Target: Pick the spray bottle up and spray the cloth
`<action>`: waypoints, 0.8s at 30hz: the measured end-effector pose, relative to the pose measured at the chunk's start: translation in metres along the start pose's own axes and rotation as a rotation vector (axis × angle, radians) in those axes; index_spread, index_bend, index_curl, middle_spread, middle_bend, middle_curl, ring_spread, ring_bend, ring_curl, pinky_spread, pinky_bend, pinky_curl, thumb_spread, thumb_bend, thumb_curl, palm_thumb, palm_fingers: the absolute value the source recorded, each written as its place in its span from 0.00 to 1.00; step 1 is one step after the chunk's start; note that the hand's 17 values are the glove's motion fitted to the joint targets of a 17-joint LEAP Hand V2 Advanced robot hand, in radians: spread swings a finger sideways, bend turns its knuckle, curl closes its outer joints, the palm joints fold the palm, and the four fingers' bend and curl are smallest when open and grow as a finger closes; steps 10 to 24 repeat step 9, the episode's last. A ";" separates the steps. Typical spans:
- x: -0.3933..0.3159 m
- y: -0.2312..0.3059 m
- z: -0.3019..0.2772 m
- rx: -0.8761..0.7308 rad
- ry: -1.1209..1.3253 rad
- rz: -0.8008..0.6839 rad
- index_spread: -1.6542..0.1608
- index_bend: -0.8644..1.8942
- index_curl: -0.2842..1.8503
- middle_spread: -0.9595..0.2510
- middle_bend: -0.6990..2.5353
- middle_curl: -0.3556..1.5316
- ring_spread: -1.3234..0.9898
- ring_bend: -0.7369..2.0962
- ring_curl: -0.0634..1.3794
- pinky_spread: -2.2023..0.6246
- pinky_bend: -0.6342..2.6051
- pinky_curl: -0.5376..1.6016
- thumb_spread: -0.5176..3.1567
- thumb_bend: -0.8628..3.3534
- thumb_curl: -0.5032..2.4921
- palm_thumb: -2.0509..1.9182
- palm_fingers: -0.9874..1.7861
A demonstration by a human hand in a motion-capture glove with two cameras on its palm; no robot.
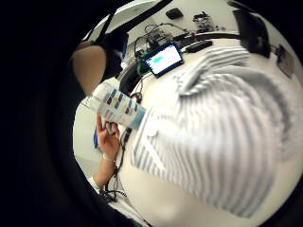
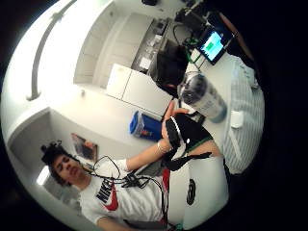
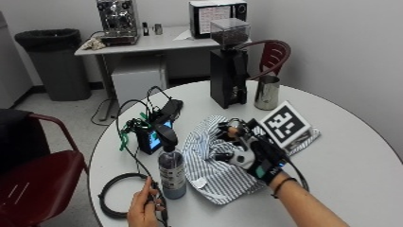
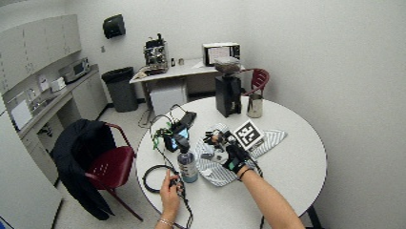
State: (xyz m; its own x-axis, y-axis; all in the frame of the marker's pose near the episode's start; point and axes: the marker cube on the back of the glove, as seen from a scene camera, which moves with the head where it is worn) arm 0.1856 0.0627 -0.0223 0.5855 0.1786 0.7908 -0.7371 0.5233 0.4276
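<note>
White-walled room, round white table (image 3: 353, 156), red chairs (image 3: 38, 179), grey bin (image 3: 53, 61), side desk (image 3: 144, 45).

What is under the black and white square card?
The square card lies on the striped cloth, which rests on the round table. The cloth beneath the card is hidden.

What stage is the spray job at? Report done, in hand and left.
Done: nothing yet. The spray bottle stands upright on the table, beside the striped cloth, with no hand on it.

In hand: the gloved right hand hovers over the cloth, fingers relaxed and empty. The bare hand rests by the cable near the bottle's base.

Left: gripping the bottle, lifting it and spraying the cloth.
</note>
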 end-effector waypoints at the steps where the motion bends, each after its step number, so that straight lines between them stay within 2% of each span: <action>1: 0.003 0.011 -0.011 0.006 0.039 -0.005 0.78 0.34 0.22 0.75 0.31 0.42 0.53 0.41 0.30 0.82 0.29 0.43 0.41 0.20 0.32 0.72 0.61; 4: 0.026 0.049 -0.043 0.028 0.252 0.000 0.77 0.34 0.22 0.74 0.31 0.42 0.54 0.41 0.30 0.83 0.29 0.43 0.41 0.20 0.32 0.71 0.62; 8: 0.040 0.097 -0.064 0.033 0.456 0.092 0.77 0.34 0.22 0.74 0.32 0.42 0.54 0.42 0.30 0.83 0.29 0.43 0.41 0.20 0.31 0.71 0.62; 24: 0.041 0.102 -0.065 0.031 0.471 0.105 0.76 0.34 0.22 0.74 0.32 0.42 0.54 0.42 0.31 0.83 0.28 0.43 0.41 0.20 0.31 0.71 0.62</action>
